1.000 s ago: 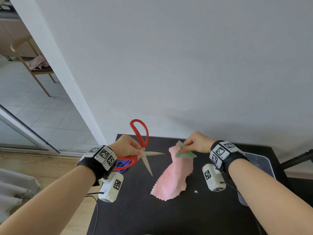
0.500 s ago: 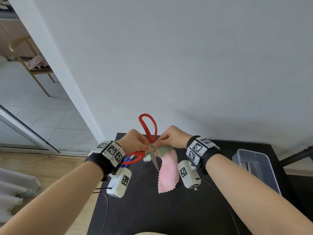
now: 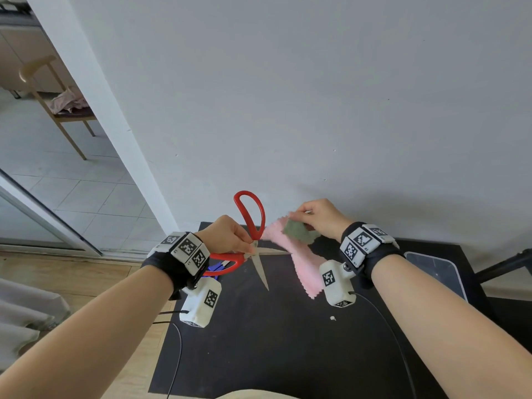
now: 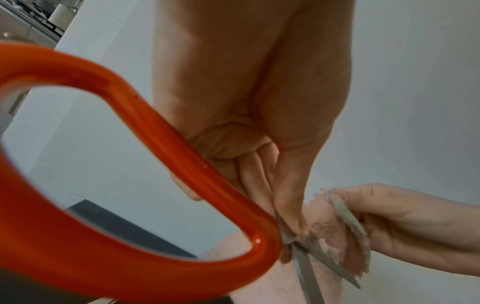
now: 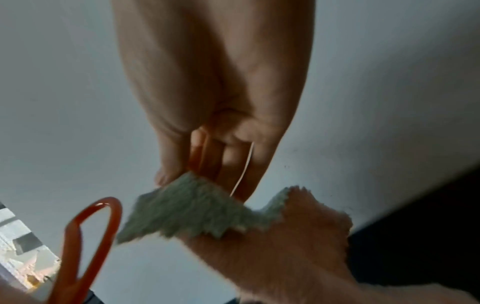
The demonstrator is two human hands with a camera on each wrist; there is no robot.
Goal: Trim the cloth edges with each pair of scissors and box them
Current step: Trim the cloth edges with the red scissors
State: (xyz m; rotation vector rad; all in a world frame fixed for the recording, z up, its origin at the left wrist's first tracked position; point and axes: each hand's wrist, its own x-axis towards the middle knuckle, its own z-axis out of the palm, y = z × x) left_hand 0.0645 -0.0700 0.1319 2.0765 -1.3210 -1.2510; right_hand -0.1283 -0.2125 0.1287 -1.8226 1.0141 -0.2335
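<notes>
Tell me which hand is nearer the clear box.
Right. The right hand holds the cloth just left of the clear box; the left hand, gripping the red scissors, sits farther left.

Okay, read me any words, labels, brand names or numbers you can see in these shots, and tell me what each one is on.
No readable text.
The wrist bands and wrist cameras carry black-and-white square code patterns, no words.
Tiny marks beside those patterns: too small to read.
The red scissors show no brand.
</notes>
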